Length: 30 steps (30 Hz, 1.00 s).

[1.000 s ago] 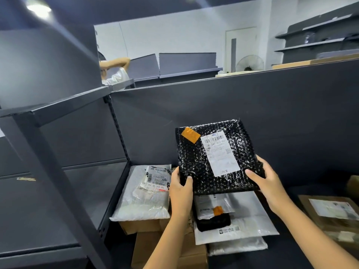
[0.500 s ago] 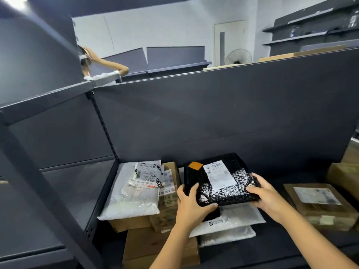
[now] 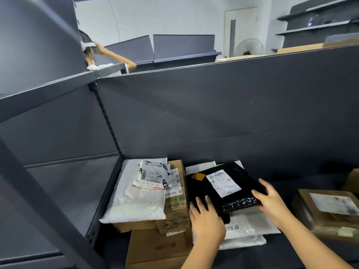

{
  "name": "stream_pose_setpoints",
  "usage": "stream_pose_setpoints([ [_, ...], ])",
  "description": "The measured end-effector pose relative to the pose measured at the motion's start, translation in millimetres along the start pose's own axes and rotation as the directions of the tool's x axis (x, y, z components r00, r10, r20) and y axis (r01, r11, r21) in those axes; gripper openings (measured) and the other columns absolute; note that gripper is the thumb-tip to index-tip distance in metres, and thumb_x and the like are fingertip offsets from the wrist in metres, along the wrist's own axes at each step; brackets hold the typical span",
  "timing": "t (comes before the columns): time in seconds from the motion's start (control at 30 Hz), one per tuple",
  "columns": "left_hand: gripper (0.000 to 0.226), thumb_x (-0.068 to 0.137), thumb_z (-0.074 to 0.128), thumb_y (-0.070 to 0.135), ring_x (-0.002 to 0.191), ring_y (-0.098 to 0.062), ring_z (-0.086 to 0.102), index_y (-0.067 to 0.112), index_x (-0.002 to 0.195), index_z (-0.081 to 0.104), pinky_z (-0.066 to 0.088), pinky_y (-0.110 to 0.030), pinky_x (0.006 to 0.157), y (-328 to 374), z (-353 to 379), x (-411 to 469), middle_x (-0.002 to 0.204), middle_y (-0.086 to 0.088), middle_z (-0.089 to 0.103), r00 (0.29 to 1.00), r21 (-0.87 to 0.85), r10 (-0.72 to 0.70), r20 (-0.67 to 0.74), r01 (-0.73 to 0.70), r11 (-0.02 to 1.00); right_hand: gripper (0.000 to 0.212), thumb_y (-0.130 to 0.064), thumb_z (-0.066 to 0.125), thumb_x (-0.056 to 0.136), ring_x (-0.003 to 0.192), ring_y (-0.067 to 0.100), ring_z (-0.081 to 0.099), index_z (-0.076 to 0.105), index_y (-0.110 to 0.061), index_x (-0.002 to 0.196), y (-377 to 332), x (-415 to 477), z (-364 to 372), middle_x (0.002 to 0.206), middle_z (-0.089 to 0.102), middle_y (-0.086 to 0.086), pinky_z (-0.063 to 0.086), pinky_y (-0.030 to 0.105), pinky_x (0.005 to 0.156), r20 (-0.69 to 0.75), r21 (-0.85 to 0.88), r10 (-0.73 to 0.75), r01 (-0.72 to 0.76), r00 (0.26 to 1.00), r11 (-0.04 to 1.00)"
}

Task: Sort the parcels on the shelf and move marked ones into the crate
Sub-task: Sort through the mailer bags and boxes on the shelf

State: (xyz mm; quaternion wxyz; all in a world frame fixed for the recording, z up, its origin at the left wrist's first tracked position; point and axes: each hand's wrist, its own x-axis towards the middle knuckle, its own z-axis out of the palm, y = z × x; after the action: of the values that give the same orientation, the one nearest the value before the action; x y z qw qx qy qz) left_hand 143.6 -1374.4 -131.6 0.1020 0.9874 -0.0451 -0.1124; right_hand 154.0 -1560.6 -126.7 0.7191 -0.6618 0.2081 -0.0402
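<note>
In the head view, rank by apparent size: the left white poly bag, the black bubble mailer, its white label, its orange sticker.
1-2. white poly bag and black bubble mailer: too alike to rank
3. white label
4. orange sticker

The person is showing a bare left hand (image 3: 206, 216) and a bare right hand (image 3: 272, 202), both coming out slightly blurred. Each is running into an uncovered forearm, the left forearm (image 3: 198, 255) and the right forearm (image 3: 314, 247), reaching the lower edge.
</note>
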Motion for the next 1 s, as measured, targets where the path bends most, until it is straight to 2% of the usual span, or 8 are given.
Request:
stream_pose_setpoints([
  [0.2, 0.07, 0.096, 0.038, 0.01, 0.145, -0.035, -0.018, 0.015, 0.152, -0.005, -0.007, -0.044, 0.118, 10.6, 9.8, 21.4, 0.158, -0.015, -0.018, 0.996, -0.004, 0.09, 0.021, -0.09, 0.996, 0.059, -0.015, 0.052, 0.094, 0.142, 0.028, 0.021, 0.026, -0.017, 0.147, 13.2, 20.1, 26.5, 0.156, 0.018, 0.009, 0.023, 0.038, 0.112, -0.057, -0.386, -0.105, 0.075, 0.993, 0.919],
  [0.3, 0.072, 0.096, 0.035, 0.005, 0.146, -0.033, -0.016, 0.016, 0.152, -0.009, 0.0, -0.043, 0.119, 0.0, 15.1, 29.0, 0.157, -0.014, -0.02, 0.991, 0.012, 0.079, 0.106, -0.08, 0.997, 0.064, -0.043, 0.04, 0.096, 0.145, 0.032, -0.012, 0.004, -0.038, 0.149, 24.9, 17.8, 33.3, 0.159, -0.013, -0.001, 0.004, 0.048, 0.115, -0.056, -0.849, -0.131, 0.022, 0.99, 0.529],
  [0.37, 0.072, 0.096, 0.036, 0.009, 0.146, -0.033, -0.014, 0.014, 0.152, -0.01, 0.0, -0.043, 0.119, -4.2, 19.6, 33.3, 0.157, -0.016, -0.02, 0.992, 0.01, 0.056, 0.114, -0.058, 0.998, 0.06, -0.058, 0.026, 0.093, 0.143, 0.03, -0.021, 0.0, -0.046, 0.146, 33.0, 14.4, 33.9, 0.157, -0.019, -0.009, -0.004, 0.052, 0.114, 0.089, -0.952, -0.181, 0.137, 0.979, 0.274],
  [0.43, 0.07, 0.098, 0.035, 0.016, 0.146, -0.033, -0.014, 0.013, 0.152, -0.01, -0.001, -0.044, 0.119, -3.5, 21.8, 34.9, 0.157, -0.017, -0.019, 0.993, -0.008, 0.046, 0.108, -0.045, 0.999, 0.077, -0.073, 0.0, 0.073, 0.144, 0.025, -0.02, 0.004, -0.047, 0.146, 40.2, 11.3, 38.2, 0.157, -0.015, -0.014, -0.009, 0.052, 0.113, 0.241, -0.95, -0.127, 0.26, 0.962, 0.171],
  [0.57, 0.071, 0.097, 0.034, 0.022, 0.146, -0.032, -0.017, 0.014, 0.152, -0.01, -0.005, -0.042, 0.119, -2.7, 25.2, 32.6, 0.157, -0.014, -0.021, 0.989, -0.046, 0.049, 0.136, -0.043, 0.998, 0.12, -0.085, -0.027, 0.037, 0.146, 0.021, -0.014, -0.002, -0.043, 0.147, 58.9, 10.2, 40.3, 0.158, -0.011, -0.012, -0.006, 0.047, 0.115, 0.314, -0.945, 0.001, 0.312, 0.95, 0.1],
  [0.8, 0.072, 0.098, 0.032, 0.036, 0.146, -0.03, -0.017, 0.017, 0.152, -0.01, -0.005, -0.042, 0.119, -6.5, 21.6, 35.7, 0.157, -0.012, -0.021, 0.994, -0.059, 0.012, 0.112, -0.005, 0.998, 0.075, -0.068, 0.003, 0.079, 0.144, 0.02, -0.02, -0.006, -0.04, 0.148, 46.2, 6.9, 33.7, 0.157, -0.017, -0.012, -0.011, 0.046, 0.114, 0.328, -0.942, 0.035, 0.323, 0.944, 0.093],
  [0.93, 0.076, 0.094, 0.031, 0.047, 0.145, -0.032, -0.02, 0.018, 0.152, -0.009, -0.024, -0.039, 0.109, 15.4, 14.4, 31.3, 0.157, -0.015, -0.02, 0.994, -0.004, 0.083, -0.07, -0.084, 0.996, 0.093, -0.066, -0.008, 0.06, 0.146, 0.02, -0.016, -0.002, -0.037, 0.149, 45.8, -7.9, 4.0, 0.156, -0.016, -0.012, -0.008, 0.05, 0.114, 0.271, -0.951, -0.058, 0.276, 0.961, 0.142],
  [1.0, 0.076, 0.094, 0.03, 0.049, 0.145, -0.033, -0.02, 0.019, 0.152, -0.008, -0.025, -0.04, 0.108, 34.1, 10.9, 28.4, 0.157, -0.015, -0.02, 0.98, 0.024, 0.162, -0.118, -0.16, 0.987, 0.077, -0.065, 0.002, 0.076, 0.146, 0.02, -0.013, -0.003, -0.038, 0.149, 45.2, -15.2, -19.3, 0.154, -0.018, -0.015, -0.004, 0.05, 0.115, 0.218, -0.957, -0.101, 0.233, 0.971, 0.17],
])
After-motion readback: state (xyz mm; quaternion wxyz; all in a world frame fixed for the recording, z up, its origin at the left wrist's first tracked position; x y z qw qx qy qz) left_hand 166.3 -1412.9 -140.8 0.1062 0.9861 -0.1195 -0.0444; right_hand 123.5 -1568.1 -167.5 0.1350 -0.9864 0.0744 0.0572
